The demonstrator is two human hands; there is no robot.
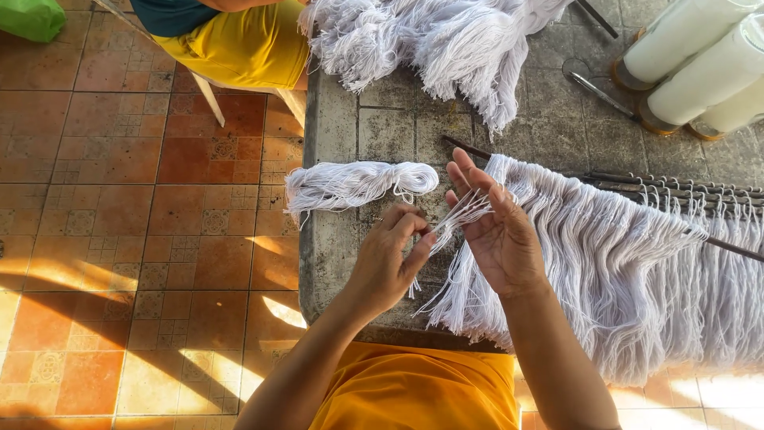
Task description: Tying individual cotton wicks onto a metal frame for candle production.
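Left hand (386, 263) fingers pinch soft, light white yarn strands (458, 215) fanned over the open right hand (497, 231); small skein (358, 183) at 10 o'clock; best gripped near the loop ends.

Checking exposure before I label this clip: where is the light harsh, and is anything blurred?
Head view: sunlight patches with hard shadows on the tiled floor; white rolls at upper right nearly blown out; both hands, left hand and right hand, and the yarn strands look sharp, evenly lit.
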